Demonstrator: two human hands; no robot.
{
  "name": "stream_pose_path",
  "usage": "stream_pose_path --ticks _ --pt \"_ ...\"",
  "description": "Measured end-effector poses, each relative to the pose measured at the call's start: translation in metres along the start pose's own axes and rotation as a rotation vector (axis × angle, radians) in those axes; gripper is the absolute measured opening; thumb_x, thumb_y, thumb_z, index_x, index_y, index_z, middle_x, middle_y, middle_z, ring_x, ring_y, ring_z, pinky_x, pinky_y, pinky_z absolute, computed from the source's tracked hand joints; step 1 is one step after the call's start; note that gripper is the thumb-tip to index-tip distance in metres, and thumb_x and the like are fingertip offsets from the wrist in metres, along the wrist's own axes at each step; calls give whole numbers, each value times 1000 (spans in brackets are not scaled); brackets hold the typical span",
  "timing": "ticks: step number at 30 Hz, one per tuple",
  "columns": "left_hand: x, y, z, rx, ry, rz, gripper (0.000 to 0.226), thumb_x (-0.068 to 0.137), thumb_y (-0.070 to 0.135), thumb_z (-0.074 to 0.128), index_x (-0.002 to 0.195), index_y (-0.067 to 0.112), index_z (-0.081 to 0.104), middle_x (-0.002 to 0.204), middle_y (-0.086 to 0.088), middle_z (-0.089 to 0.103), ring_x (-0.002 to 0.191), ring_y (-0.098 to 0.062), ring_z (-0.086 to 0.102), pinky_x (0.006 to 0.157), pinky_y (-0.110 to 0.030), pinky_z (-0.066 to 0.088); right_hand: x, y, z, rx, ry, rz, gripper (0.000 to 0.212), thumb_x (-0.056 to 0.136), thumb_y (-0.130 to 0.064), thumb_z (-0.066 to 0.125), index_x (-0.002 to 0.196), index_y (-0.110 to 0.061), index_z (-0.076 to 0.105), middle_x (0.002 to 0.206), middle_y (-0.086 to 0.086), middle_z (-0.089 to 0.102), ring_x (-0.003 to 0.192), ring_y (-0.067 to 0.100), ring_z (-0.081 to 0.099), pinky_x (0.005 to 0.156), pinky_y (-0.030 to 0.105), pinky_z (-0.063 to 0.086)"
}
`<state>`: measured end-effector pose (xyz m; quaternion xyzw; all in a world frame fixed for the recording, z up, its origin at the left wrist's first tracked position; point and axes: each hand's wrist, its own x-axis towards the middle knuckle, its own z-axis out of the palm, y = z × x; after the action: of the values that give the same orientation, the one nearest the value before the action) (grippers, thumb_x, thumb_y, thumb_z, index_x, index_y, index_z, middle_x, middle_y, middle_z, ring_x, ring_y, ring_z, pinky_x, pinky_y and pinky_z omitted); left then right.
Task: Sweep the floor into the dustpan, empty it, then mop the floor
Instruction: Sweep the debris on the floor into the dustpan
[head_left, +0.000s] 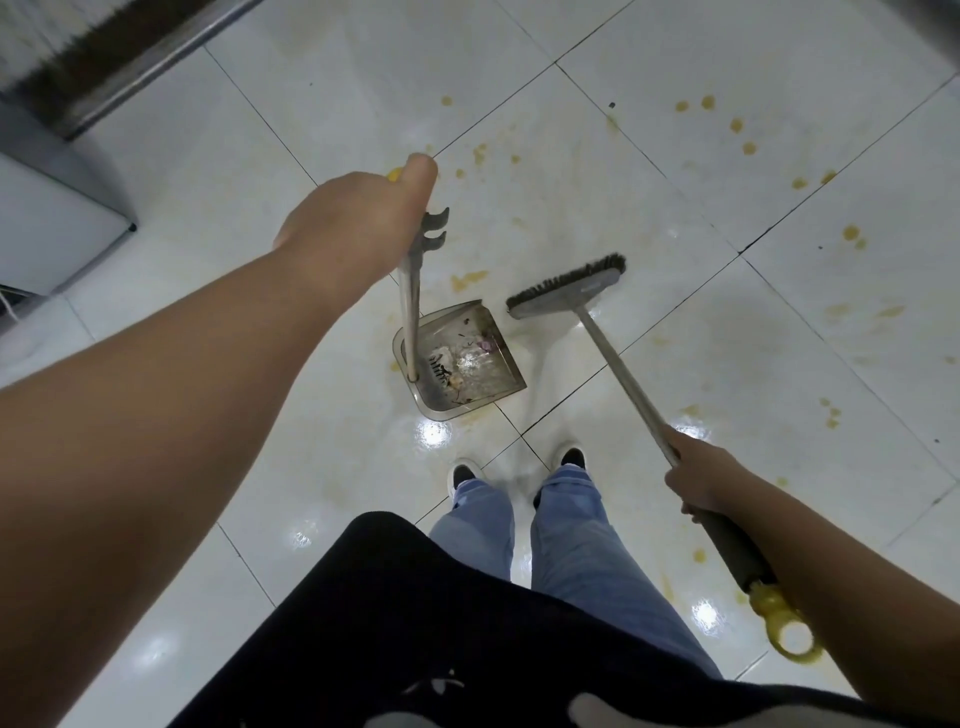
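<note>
A grey dustpan (470, 384) rests on the white tiled floor (675, 171) just ahead of my feet, with scraps of litter and dirt inside it. Its upright metal handle (410, 306) rises to my left hand (358, 223), which is shut around the top. My right hand (698, 475) grips the shaft of a broom (569, 288). The broom's dark bristled head sits just right of the dustpan's open mouth, apart from it. A yellow hanging loop (784, 623) ends the broom handle behind my right hand.
Yellowish stains and drips are scattered over the tiles, mostly to the far right and ahead. A grey cabinet or appliance corner (57, 223) stands at the left. A metal-edged threshold (130, 57) runs across the top left. My shoes (519, 467) stand behind the dustpan.
</note>
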<state>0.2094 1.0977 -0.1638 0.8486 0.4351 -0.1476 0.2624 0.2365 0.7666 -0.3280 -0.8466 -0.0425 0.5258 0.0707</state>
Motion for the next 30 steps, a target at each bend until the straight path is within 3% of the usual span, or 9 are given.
stream_pose_path --ticks 6,9,11,13,15,17,22,26,30 --pt "0 -1 0 -1 3 1 50 87 43 20 58 13 46 65 -7 50 58 -22 44 55 -29 30 20 -22 8 -88 7 12 55 88 -1 39 141 -11 29 75 6 46 50 18 58 32 19 42" --pt "-1 4 2 -13 7 19 45 88 39 21 56 17 44 65 -7 49 63 -27 47 61 -31 34 19 -33 24 -65 -98 -26 63 88 -1 39 147 -14 21 74 3 42 71 23 58 38 16 44" --pt "-1 7 2 -15 8 19 46 88 39 21 57 16 45 64 -6 49 62 -25 46 59 -30 33 16 -36 29 0 -170 -66 58 87 1 40 143 -9 29 74 3 43 76 25 55 44 19 44" --pt "-1 7 3 -6 10 17 48 88 41 20 57 15 46 64 -4 49 59 -22 44 56 -29 31 18 -36 24 192 -217 -42 49 86 4 43 134 -3 40 67 7 47 58 23 52 42 24 43" --pt "-1 7 3 -4 17 11 48 88 42 21 56 16 47 63 -3 50 58 -21 44 54 -29 30 15 -33 14 378 -236 42 48 86 7 46 132 -5 43 56 10 46 39 17 46 39 21 40" --pt "-1 5 3 -5 11 7 50 87 44 21 57 14 48 64 -4 51 58 -21 45 54 -29 31 5 -28 7 396 -247 54 50 85 8 47 133 -8 43 52 10 47 33 15 44 38 20 40" --pt "-5 -2 2 41 4 -4 55 87 47 19 61 10 50 66 -7 51 58 -23 45 53 -29 30 -29 -13 0 369 -186 35 62 86 8 47 141 -15 35 57 11 52 36 15 48 36 19 42" --pt "-9 -11 0 54 -3 16 54 87 45 18 61 9 49 68 -9 50 59 -23 45 53 -29 29 -51 -7 9 243 -111 23 63 88 5 45 146 -14 27 77 10 51 52 17 52 34 16 42" --pt "-16 -12 5 46 -5 6 55 84 49 19 61 11 51 67 -9 51 60 -23 47 52 -29 29 -61 -7 21 190 -97 39 59 89 3 43 144 -10 27 81 7 48 57 17 54 35 17 43"
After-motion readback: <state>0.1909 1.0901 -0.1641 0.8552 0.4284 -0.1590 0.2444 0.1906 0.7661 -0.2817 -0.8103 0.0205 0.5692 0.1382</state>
